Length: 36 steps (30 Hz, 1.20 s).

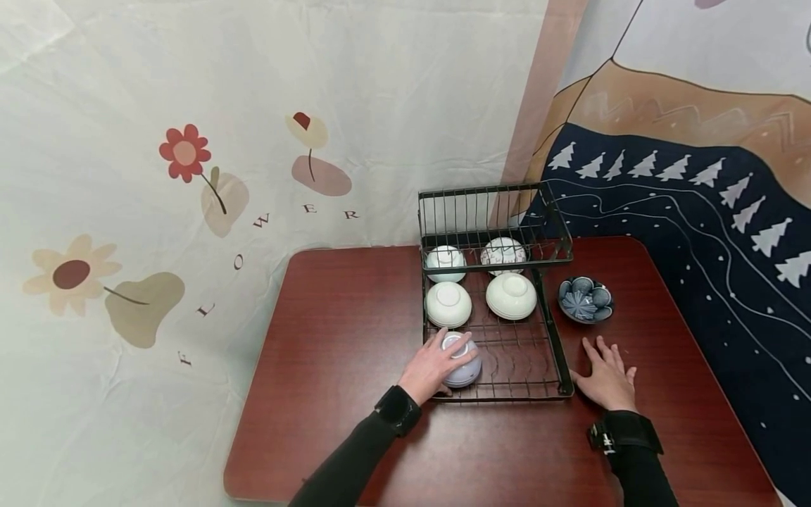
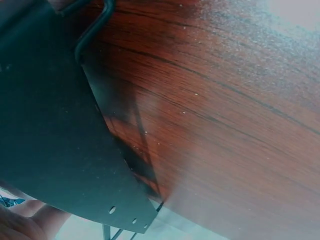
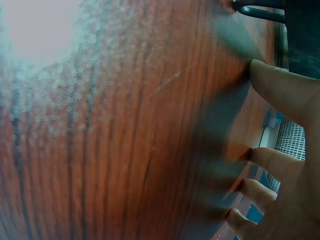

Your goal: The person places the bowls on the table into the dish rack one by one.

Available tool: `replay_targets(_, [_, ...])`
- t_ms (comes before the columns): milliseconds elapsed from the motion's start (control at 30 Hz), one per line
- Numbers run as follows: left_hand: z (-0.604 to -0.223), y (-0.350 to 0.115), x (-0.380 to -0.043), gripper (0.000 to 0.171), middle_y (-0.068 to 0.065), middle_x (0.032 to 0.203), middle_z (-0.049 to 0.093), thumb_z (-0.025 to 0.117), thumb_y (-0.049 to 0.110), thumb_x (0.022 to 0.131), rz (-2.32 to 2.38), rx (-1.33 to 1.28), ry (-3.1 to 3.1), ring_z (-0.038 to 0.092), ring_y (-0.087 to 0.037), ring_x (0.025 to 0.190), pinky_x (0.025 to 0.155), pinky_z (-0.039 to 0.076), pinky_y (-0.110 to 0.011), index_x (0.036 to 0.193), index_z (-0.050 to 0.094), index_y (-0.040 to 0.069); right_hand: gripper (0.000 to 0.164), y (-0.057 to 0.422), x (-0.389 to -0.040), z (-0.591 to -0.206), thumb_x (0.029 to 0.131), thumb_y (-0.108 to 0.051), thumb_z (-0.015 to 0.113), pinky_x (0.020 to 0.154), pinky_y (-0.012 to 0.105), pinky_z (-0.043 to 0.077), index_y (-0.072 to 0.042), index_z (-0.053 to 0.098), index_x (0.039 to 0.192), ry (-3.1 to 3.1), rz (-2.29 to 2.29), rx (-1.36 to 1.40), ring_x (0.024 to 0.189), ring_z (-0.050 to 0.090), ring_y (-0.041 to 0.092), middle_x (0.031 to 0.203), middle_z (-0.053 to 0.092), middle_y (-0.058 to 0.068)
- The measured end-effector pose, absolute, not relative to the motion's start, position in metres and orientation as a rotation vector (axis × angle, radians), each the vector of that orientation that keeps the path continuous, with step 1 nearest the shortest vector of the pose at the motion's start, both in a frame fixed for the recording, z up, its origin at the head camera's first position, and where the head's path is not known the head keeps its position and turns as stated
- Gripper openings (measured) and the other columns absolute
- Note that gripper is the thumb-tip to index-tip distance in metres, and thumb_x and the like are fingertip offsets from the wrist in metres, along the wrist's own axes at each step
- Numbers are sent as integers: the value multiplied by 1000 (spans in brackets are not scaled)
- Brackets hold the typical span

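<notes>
My left hand [image 1: 437, 365] grips a lavender bowl [image 1: 465, 373] from above, fingers spread over its base. This bowl lies upside down at the front left of a black wire dish rack [image 1: 516, 359]. In the left wrist view, the rack's dark side panel [image 2: 65, 125] covers most of the left side, and only a bit of the hand [image 2: 25, 220] shows. To the right of the rack, my right hand [image 1: 607, 380] rests on the table with its fingers spread and holds nothing. Its fingertips meet the wood in the right wrist view.
Two cream bowls [image 1: 448, 304] [image 1: 511, 296] lie upside down behind the lavender one. A white bowl [image 1: 445, 262] and a patterned bowl [image 1: 503, 253] sit under the rack's upper shelf [image 1: 494, 266]. An upright blue patterned bowl [image 1: 586, 301] stands on the table [image 1: 355, 338] right of the rack.
</notes>
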<state>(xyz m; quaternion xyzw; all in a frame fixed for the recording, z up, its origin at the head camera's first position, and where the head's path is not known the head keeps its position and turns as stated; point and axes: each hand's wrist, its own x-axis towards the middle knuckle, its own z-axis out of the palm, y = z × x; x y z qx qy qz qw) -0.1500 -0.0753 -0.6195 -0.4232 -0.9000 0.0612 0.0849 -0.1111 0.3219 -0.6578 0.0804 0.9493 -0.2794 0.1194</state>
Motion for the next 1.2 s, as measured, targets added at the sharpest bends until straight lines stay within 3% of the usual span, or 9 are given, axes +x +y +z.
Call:
replay_targets(533, [-622,-75,-155,103,4,168,53,89,74,69,306,-1323,-2590,63,-36,145,108,64,-43,161,55,41,92,322,-109,-659,102,-35,71,121,93,-3,2,24,172,2767,-837,250,166,-3,63,178,9,39])
replay_targets(867, [-622,-77,-154,91,4,162,58,90,66,73,195,-1307,-2591,63,-37,143,105,65,-46,154,60,40,92,322,-110,-659,104,-36,70,121,92,-4,1,23,173,2768,-828,249,167,-5,62,179,7,39])
replay_targets(1200, [-628,-76,-157,98,3,167,56,94,67,71,153,-1245,-2633,59,-38,150,118,58,-47,158,57,39,92,322,-110,-660,104,-36,70,122,91,-6,1,22,173,2762,-840,245,167,-6,62,179,6,38])
